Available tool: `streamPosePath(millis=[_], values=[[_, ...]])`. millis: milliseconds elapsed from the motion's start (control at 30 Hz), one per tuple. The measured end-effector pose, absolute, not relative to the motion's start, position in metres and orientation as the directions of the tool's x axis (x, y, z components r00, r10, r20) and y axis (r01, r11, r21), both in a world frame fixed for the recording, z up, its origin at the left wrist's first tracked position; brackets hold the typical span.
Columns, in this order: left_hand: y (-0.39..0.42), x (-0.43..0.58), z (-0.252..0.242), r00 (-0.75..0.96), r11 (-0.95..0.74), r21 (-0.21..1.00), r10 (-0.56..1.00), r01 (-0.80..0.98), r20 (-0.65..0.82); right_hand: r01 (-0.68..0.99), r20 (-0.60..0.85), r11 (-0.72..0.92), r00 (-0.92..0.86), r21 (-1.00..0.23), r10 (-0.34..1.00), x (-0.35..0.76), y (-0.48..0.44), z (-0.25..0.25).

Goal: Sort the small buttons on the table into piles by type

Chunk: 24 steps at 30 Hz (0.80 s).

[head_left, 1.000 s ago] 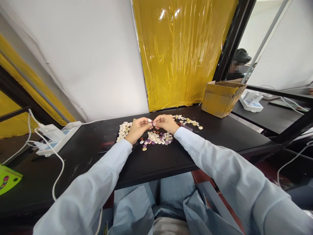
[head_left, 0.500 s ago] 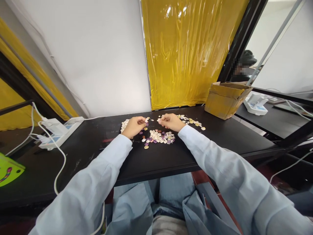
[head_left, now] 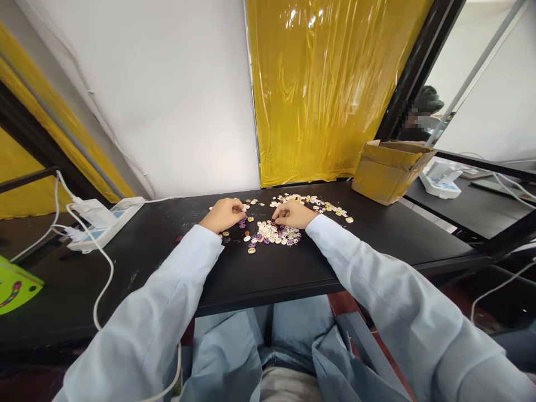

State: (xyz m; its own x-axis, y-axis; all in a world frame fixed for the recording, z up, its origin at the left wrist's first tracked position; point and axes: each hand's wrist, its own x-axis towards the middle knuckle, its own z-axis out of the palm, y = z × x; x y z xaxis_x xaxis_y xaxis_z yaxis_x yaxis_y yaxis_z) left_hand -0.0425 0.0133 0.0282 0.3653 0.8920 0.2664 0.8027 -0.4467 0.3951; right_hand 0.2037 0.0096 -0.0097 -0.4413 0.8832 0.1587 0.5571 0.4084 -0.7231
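Small oval buttons in white, purple, red and yellow lie on the black table. My left hand (head_left: 226,215) is closed in a pinch over the left group, with a small pale button (head_left: 243,207) at its fingertips. Purple buttons (head_left: 242,223) lie just below those fingertips. My right hand (head_left: 291,215) is low over the back of the mixed middle pile (head_left: 272,233), its thumb and forefinger close together. What is between them, if anything, is too small to make out. Part of the left group is hidden under my left hand.
More pale and yellow buttons (head_left: 330,207) spread behind and right of my right hand. A cardboard box (head_left: 379,173) stands at the back right. White power strips (head_left: 103,226) with cables lie at the left, near a green item (head_left: 19,285). Another person (head_left: 422,114) is at far right.
My right hand has lowered slightly from behind the middle pile onto its back edge. My left hand has shifted a little left over the left group, still pinched.
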Motion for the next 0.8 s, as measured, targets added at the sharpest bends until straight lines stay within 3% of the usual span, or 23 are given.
streamPosePath(millis=[167, 300, 467, 800], values=[[0.005, -0.049, 0.042, 0.465, -0.434, 0.509, 0.882, 0.744, 0.072, 0.547, 0.248, 0.498, -0.467, -0.673, 0.849, 0.197, 0.009, -0.012], [0.003, -0.044, 0.04, 0.532, -0.488, 0.55, 0.842, 0.678, 0.091, 0.563, 0.253, 0.548, -0.518, -0.619, 0.817, 0.195, 0.009, -0.014], [0.0, -0.038, 0.038, 0.627, -0.505, 0.562, 0.779, 0.655, -0.031, 0.59, 0.248, 0.545, -0.511, -0.595, 0.823, 0.194, 0.007, -0.012], [-0.004, -0.039, 0.039, 0.652, -0.528, 0.555, 0.758, 0.643, -0.034, 0.596, 0.212, 0.469, -0.451, -0.652, 0.867, 0.193, 0.007, -0.011]])
